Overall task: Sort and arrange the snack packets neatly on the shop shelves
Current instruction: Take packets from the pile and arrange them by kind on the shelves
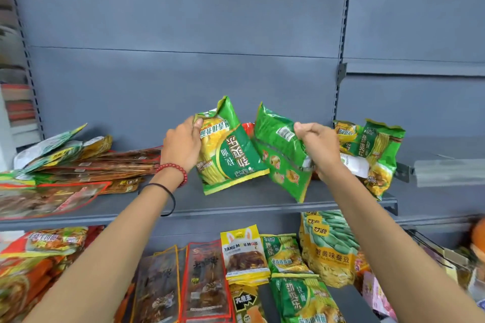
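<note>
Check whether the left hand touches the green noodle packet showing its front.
Touching. In the head view the left hand grips the green noodle packet, fingertips curled over its edge.

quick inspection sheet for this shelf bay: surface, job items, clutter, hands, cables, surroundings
surface: grey upper shelf, bare along its middle front.
job's things: two green noodle packets held over it, left packet and right packet; more green packets lean at the right end.
clutter: brown flat packets piled unevenly at the left; mixed packets on the shelf below.
grippers: left hand grips the left packet's top edge; right hand grips the right packet's side, fingers curled.
cables: nothing seen.
surroundings: grey back panel; neighbouring bay to the right.
</note>
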